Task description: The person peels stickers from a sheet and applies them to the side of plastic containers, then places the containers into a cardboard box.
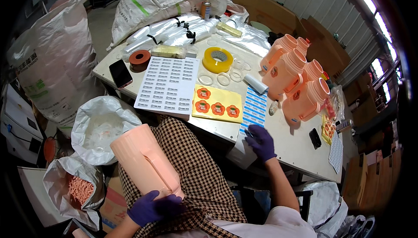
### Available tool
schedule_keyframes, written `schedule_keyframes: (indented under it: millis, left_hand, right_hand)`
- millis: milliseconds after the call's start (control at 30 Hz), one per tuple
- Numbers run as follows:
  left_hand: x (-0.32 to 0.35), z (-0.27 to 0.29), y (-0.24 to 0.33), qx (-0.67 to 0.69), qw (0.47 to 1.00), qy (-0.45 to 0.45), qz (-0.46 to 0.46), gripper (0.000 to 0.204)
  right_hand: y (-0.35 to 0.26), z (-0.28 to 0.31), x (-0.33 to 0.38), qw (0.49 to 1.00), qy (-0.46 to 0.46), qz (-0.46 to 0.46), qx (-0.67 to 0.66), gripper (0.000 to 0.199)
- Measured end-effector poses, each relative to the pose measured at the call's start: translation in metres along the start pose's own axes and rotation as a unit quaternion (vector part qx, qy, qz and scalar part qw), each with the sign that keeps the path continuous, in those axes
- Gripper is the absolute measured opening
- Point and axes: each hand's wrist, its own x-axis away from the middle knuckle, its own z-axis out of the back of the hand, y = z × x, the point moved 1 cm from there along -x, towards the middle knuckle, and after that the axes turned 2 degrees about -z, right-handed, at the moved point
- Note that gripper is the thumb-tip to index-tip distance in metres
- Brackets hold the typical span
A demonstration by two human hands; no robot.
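A peach plastic thermos shell (141,159) with a moulded handle lies tilted across my lap. My left hand (156,207), in a purple glove, is closed around its lower end. At the table's front edge, my purple-gloved right hand (262,143) has its fingers bent together over the lower end of a sheet of blue-and-white stickers (254,107). Whatever is between those fingertips is too small to make out. Beside that sheet lies a yellow sheet of red flower-shaped stickers (217,104). Several similar peach shells (285,75) stand on the table to the right.
On the table (287,144) are a printed label sheet (167,81), a yellow tape roll (217,59), a brown tape roll (139,58), a phone (120,73) and clear rings (223,79). Open white sacks (104,125) stand left of my lap. Plastic bundles (174,31) lie at the back.
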Motion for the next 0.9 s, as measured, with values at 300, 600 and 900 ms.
schedule_keyframes:
  millis: [300, 600, 900]
  left_hand:
    - [-0.014, 0.0, 0.007, -0.749, 0.596, 0.136, -0.255, 0.06]
    - [-0.014, 0.0, -0.006, -0.797, 0.542, 0.109, -0.245, 0.06]
    - [-0.017, 0.0, -0.004, -0.79, 0.549, 0.126, -0.244, 0.054]
  right_hand:
    - [0.012, -0.002, -0.024, 0.99, -0.031, -0.04, 0.133, 0.035]
    - [0.003, -0.011, -0.018, 0.999, 0.001, -0.04, 0.034, 0.046]
    - [0.007, 0.019, 0.017, 0.991, -0.074, 0.005, 0.114, 0.03]
